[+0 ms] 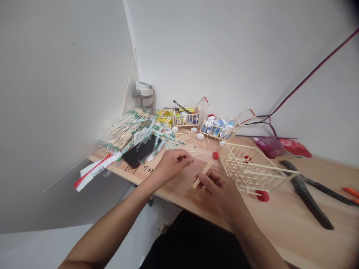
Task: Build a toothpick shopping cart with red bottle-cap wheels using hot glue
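Several short, pale wooden sticks (203, 174) are pinched between the thumb and fingers of my right hand (217, 184), low over the table. My left hand (177, 163) is to the left of them, its thumb and fingers brought together. A thin stick (199, 154) shows just past my left fingertips; whether they grip it or it lies on the table I cannot tell. Right beside my right hand stands a cart-shaped frame of wooden sticks (246, 164) with red bottle-cap wheels (263, 195). Another red cap (215, 155) is at its left end.
Two smaller stick carts, one with pens (185, 118) and one full of bottle caps (217, 127), stand at the wall. Wrapped sticks (127, 129), a phone (138, 152) and a cup (145, 97) are left. Black-handled cutters (310, 198) lie right. Cables (314, 71) cross the wall.
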The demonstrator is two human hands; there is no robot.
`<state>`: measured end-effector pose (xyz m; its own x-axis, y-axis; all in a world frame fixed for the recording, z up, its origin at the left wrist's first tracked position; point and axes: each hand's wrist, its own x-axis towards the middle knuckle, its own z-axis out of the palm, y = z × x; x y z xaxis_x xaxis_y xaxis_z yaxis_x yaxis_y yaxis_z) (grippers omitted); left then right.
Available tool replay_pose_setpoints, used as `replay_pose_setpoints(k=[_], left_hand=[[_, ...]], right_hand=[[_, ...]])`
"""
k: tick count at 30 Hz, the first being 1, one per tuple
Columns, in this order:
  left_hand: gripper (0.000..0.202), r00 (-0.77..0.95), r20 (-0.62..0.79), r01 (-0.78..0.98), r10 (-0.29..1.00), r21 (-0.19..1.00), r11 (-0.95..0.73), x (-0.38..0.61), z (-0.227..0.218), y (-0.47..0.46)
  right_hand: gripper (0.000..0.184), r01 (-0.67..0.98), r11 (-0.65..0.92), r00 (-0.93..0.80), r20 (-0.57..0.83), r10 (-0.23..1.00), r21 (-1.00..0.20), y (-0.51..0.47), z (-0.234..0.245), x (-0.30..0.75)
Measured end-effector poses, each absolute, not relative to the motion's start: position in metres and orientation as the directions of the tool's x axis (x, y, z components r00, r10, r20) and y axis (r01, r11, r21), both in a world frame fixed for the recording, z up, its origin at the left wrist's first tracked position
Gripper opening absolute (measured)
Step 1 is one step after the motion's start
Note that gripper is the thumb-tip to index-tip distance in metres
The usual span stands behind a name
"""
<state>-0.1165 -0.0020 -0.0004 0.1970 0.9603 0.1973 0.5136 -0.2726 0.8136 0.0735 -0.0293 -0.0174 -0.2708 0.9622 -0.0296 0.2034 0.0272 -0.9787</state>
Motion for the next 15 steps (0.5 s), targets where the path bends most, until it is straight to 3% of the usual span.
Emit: replay_pose_setpoints(k=[4,9,15], left_hand=[[0.016,0.170,0.051,0.317,0.984,0.943,-0.104,-0.127,-0.011,-0.055],[0.013,0.076,0.216,0.248,0.973,0.941,-0.228,-0.117,-0.026,-0.087],[0.018,0.013,0.268,0.240,0.963,0.934,-0.263,-0.108,-0.030,-0.089]], right_hand=[[0.037,0.112,-0.080,-0.293,-0.110,0.950,-0.990,-0.028,-0.020,0.065],[0.038,-0.020,-0.212,-0.383,-0.189,0.904,-0.977,-0.033,-0.023,0.052],[0.035,-0.134,-0.309,-0.423,-0.228,0.877,-0.941,-0.042,-0.027,0.050]])
